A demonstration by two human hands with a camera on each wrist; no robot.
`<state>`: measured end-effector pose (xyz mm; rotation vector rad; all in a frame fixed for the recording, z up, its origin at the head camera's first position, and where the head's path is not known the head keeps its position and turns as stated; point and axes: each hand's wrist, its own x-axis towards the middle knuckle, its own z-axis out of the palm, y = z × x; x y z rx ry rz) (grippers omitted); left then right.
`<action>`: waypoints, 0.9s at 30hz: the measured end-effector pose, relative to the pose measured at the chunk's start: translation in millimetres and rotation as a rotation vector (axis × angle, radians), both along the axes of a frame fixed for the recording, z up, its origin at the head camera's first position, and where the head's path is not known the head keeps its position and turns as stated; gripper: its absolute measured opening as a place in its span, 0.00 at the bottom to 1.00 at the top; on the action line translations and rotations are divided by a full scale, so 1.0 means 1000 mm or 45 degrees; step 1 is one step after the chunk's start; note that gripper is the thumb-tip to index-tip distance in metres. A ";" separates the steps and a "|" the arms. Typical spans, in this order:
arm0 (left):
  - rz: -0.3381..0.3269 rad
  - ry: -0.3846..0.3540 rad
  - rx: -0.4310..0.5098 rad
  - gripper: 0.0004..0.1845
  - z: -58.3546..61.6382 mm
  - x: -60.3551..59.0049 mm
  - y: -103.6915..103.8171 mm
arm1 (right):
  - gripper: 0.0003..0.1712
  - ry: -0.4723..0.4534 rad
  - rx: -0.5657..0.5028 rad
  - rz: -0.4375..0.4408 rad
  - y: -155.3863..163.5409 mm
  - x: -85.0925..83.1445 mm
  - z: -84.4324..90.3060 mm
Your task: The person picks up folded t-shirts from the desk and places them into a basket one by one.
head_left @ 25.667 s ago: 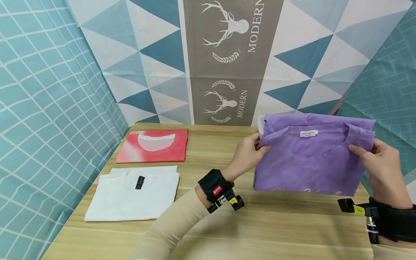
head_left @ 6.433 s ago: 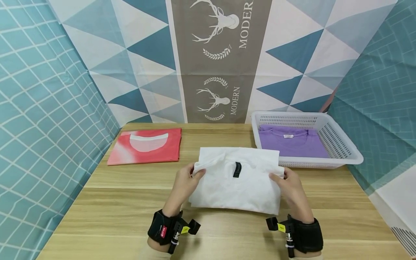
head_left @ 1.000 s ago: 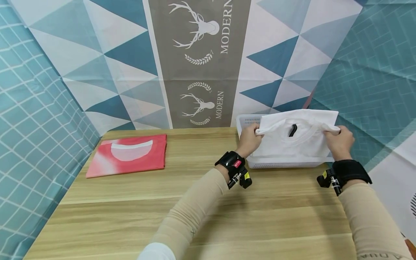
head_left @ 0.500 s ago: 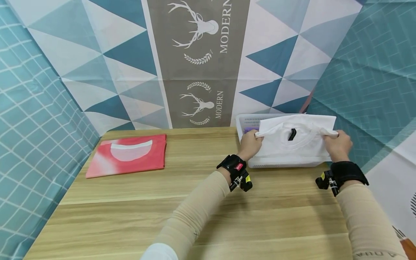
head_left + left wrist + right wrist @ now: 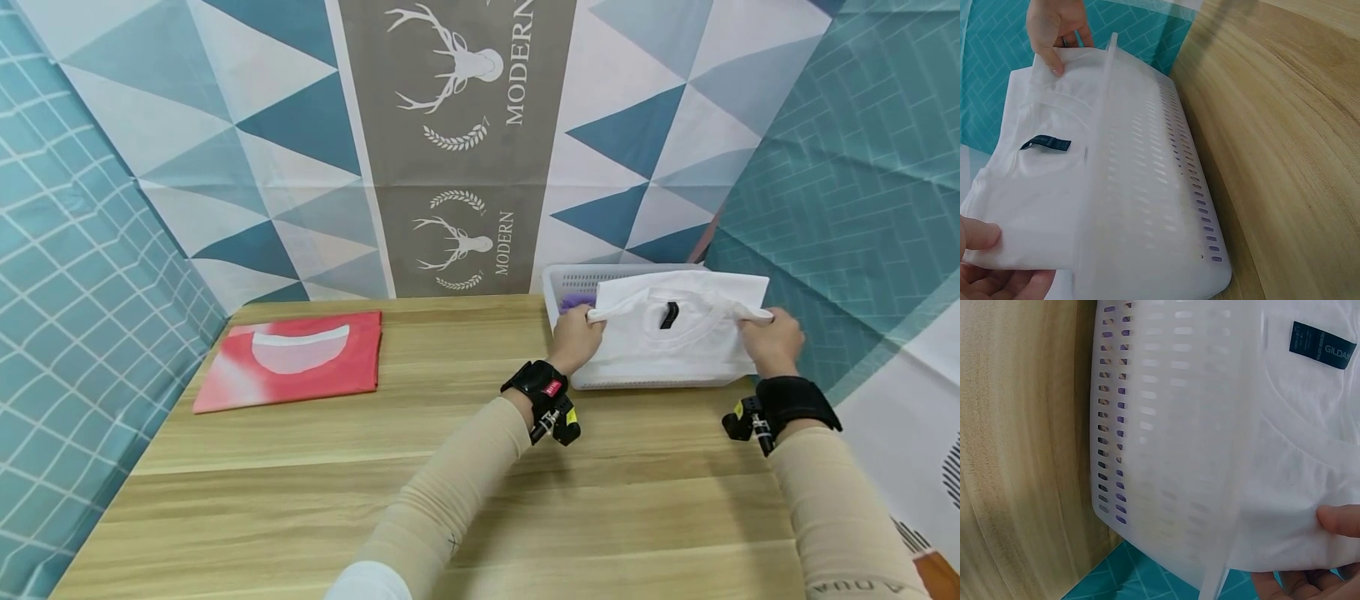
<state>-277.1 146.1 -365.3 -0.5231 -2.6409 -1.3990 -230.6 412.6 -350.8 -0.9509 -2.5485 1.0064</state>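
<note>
A folded white T-shirt (image 5: 667,333) with a dark neck label is held between both hands, partly inside a white perforated basket (image 5: 645,382). My left hand (image 5: 576,340) pinches its left shoulder corner, thumb on top and fingers below, as the left wrist view shows. At the opposite corner my right hand (image 5: 772,342) grips the shirt the same way, over the basket's right end. Beneath it, a bit of purple T-shirt (image 5: 577,300) shows at the basket's left end; the rest is hidden. Purple also shows through the basket's slots in the right wrist view.
A folded red and pink T-shirt (image 5: 292,358) lies at the left of the wooden table (image 5: 360,475). Patterned cloth walls stand behind and at both sides; the basket is close to the back and right ones.
Over the last second the white T-shirt has sunk lower into the basket and shifted slightly left, both hands still gripping it. Long before, it lay on the table and the purple T-shirt was in my hands.
</note>
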 end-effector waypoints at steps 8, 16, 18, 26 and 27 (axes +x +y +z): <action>-0.027 -0.012 -0.036 0.10 -0.007 0.000 0.003 | 0.32 0.003 0.019 -0.023 -0.003 0.000 -0.007; -0.030 -0.025 -0.026 0.12 -0.015 0.001 0.006 | 0.32 0.029 -0.019 -0.003 -0.013 -0.008 -0.013; -0.030 -0.050 -0.021 0.12 -0.016 0.002 0.007 | 0.33 0.044 -0.054 0.008 -0.014 -0.009 -0.015; -0.025 -0.050 -0.094 0.13 -0.024 0.000 0.014 | 0.32 0.002 -0.045 0.086 -0.015 -0.011 -0.027; -0.021 -0.047 -0.109 0.14 -0.024 0.000 0.015 | 0.32 -0.001 -0.031 0.095 -0.016 -0.011 -0.028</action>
